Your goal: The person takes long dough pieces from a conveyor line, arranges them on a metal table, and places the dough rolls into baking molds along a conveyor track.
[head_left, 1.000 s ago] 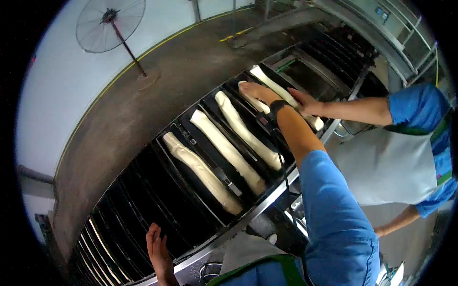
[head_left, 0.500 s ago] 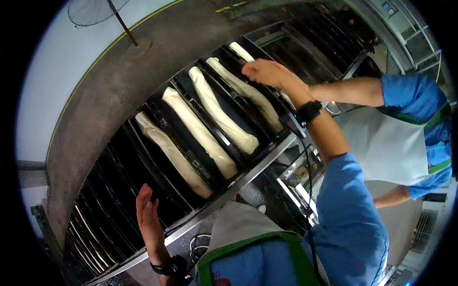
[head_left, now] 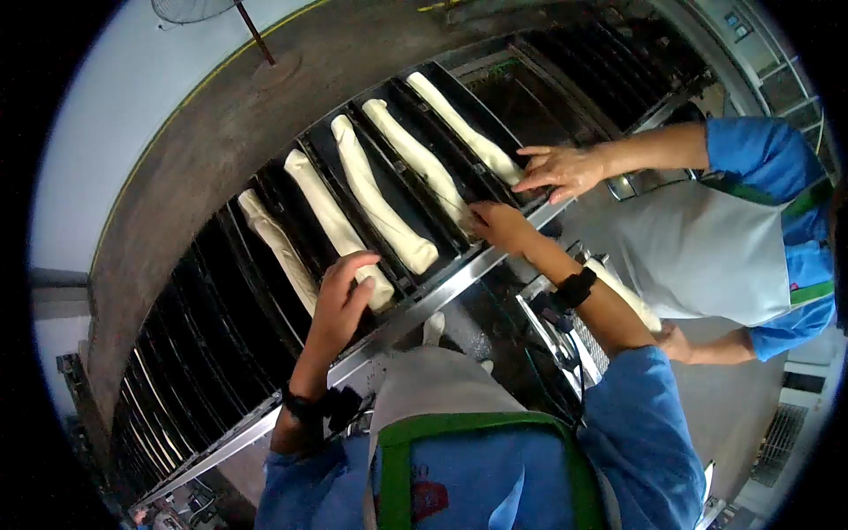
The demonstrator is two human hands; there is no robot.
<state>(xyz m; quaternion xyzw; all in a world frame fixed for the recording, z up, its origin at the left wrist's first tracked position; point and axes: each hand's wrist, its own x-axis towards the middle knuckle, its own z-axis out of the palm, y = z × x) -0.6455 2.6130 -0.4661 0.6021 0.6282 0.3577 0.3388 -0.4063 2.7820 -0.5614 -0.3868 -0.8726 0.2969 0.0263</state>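
Several long, pale dough logs lie lengthwise in narrow black pans. My left hand is over the lower end of one dough log, fingers curved with a gap between thumb and fingertips. Another dough log lies between my two hands. At the near end of the dough log to its right, my right hand has its bent fingers closed against the dough; the fingertips are partly hidden. The leftmost dough log passes behind my left hand.
A co-worker's hand touches the rightmost dough log. The co-worker's other hand is at one end of a pale roll. A metal rail edges the black pans. A fan stand is beyond.
My left hand has moved right, over a dough log's lower end. My right hand has come down to a dough log's near end. The co-worker's hand now shows on the rightmost dough log.
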